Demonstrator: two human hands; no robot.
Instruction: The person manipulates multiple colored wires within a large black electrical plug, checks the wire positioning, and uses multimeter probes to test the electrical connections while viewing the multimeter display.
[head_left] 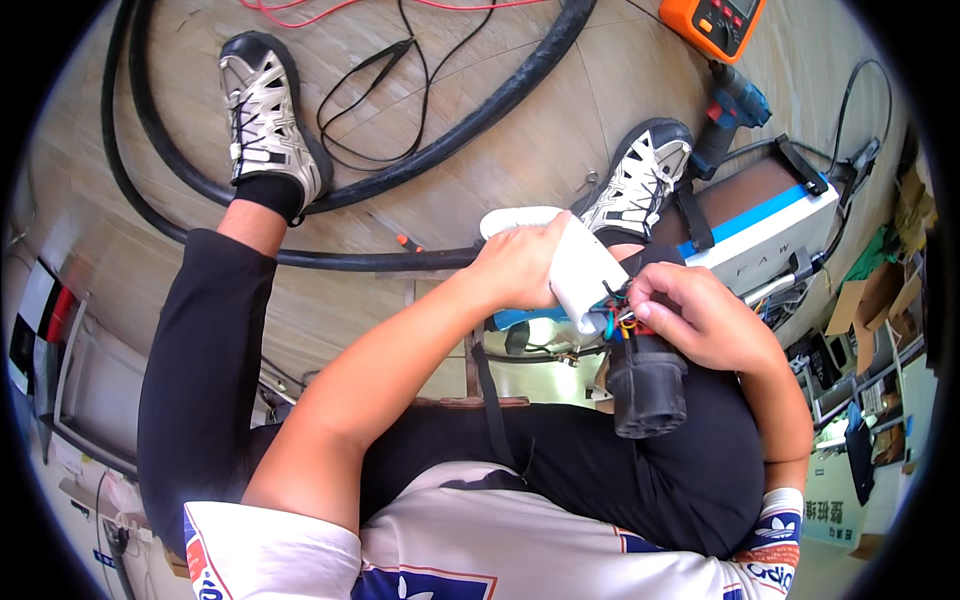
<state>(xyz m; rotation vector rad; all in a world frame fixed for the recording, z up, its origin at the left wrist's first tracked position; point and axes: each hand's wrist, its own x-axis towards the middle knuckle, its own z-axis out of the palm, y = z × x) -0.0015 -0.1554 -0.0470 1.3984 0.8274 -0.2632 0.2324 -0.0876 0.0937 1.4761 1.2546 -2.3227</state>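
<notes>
My left hand (pixel 522 264) is closed round a curved white handle shell (pixel 587 268), part of what looks like an electric-vehicle charging gun. Its black round connector head (pixel 648 392) points down toward me over my right thigh. Between shell and head, a bundle of thin coloured wires (pixel 622 322) lies exposed. My right hand (pixel 695 312) is at those wires, thumb and forefinger pinched together on them. Exactly which wire the fingertips grip is too small to tell. The far end of the white shell shows beyond my left hand.
A thick black cable (pixel 400 262) loops over the floor between my feet. Thin black leads (pixel 425 100) lie inside the loop. An orange multimeter (pixel 712 25), a cordless drill (pixel 730 120) and a white-and-blue case (pixel 770 235) stand at the right. Cardboard boxes (pixel 865 310) lie farther right.
</notes>
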